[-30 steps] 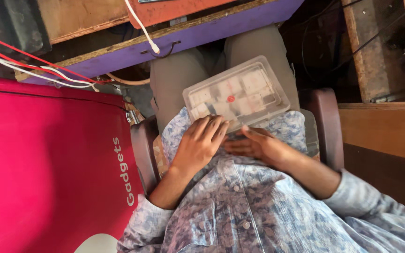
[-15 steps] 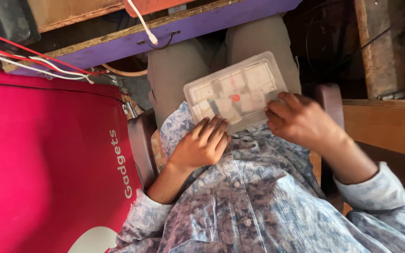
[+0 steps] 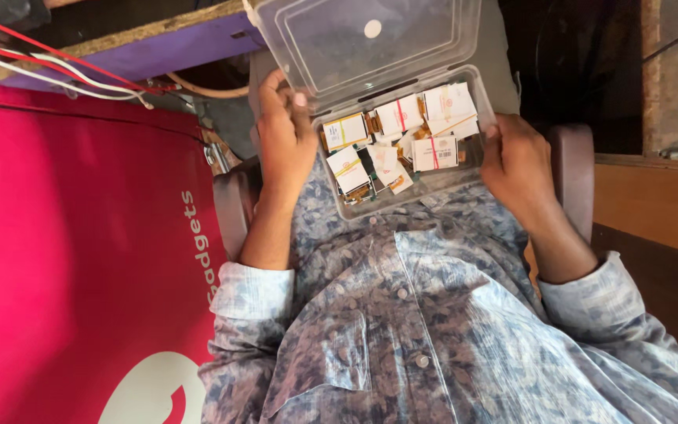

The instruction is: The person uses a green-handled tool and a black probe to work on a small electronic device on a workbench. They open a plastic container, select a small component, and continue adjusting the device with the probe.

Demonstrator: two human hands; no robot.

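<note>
A clear plastic box (image 3: 464,174) rests on my lap, its hinged lid (image 3: 370,39) swung open and standing up away from me. Inside lie several small flat parts (image 3: 402,141) with white labels, some striped red or yellow. My left hand (image 3: 284,141) grips the box's left side at the lid hinge, thumb against the lid. My right hand (image 3: 515,161) holds the box's right edge. Both forearms come out of rolled sleeves of a blue patterned shirt (image 3: 402,330).
A large red panel (image 3: 64,259) with white lettering fills the left. A purple-edged wooden bench (image 3: 166,43) with red and white wires (image 3: 49,71) runs across the top left. Brown chair arms (image 3: 570,173) flank my lap; a wooden surface (image 3: 653,204) is at right.
The box was closed on my lap with both hands resting below it. My right hand moved to its right edge, then both hands took hold and the lid was opened.
</note>
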